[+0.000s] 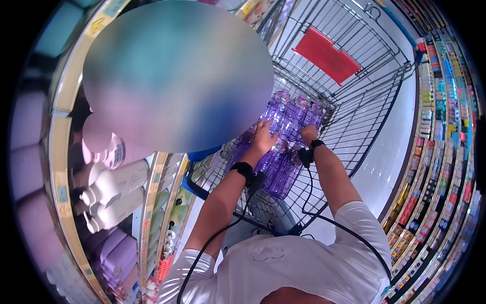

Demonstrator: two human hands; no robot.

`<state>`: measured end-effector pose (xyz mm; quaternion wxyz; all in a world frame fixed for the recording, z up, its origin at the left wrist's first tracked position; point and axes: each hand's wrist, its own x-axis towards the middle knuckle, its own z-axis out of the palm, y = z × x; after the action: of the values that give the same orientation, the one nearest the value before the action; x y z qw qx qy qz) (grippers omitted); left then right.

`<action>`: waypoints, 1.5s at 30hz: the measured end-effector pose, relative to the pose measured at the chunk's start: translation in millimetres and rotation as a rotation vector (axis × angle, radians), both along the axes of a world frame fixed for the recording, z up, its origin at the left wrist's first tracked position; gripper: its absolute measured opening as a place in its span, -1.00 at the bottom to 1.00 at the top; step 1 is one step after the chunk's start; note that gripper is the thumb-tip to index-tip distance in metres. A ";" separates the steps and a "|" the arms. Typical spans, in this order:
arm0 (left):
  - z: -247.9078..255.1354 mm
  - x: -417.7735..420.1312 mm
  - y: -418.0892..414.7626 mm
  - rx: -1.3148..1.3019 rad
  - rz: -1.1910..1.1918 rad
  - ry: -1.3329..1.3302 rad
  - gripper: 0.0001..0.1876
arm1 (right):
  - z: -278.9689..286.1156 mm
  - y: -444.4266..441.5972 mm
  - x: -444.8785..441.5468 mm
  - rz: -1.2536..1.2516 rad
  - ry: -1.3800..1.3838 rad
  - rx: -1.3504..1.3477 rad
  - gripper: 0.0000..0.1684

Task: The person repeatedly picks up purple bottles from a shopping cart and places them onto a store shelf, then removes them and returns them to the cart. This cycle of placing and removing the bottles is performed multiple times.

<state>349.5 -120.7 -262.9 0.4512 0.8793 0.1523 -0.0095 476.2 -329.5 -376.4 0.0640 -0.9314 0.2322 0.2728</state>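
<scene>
Several purple transparent bottles (279, 167) lie in rows inside a wire shopping cart (364, 125) in front of me. My left hand (262, 137) rests over the middle of the bottles with its fingers apart, near their caps. At the right side of the group, my right hand (309, 133) touches a bottle (314, 112) with curled fingers; whether it grips that bottle is hidden. Each wrist carries a black strap with a small device and a cable. Labels on the bottles are too small to make out.
A red plastic panel (326, 55) hangs on the cart's far end. Shelves at left hold white pump bottles (117, 182) and purple bottles (117, 254). Across the pale floor (374, 171), shelves of small packages (429, 182) curve along the right. A blurred oval hides the upper left.
</scene>
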 end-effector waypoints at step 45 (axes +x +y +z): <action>136.7 -492.9 314.7 -0.138 1.306 -0.693 -0.48 | 184.4 716.0 -479.6 1.258 -0.820 1.302 -0.27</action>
<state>-143.3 194.0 -126.1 0.4415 0.5317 0.4922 0.5292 -3.4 386.5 -191.9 0.4819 -0.6903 -0.5395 -0.0116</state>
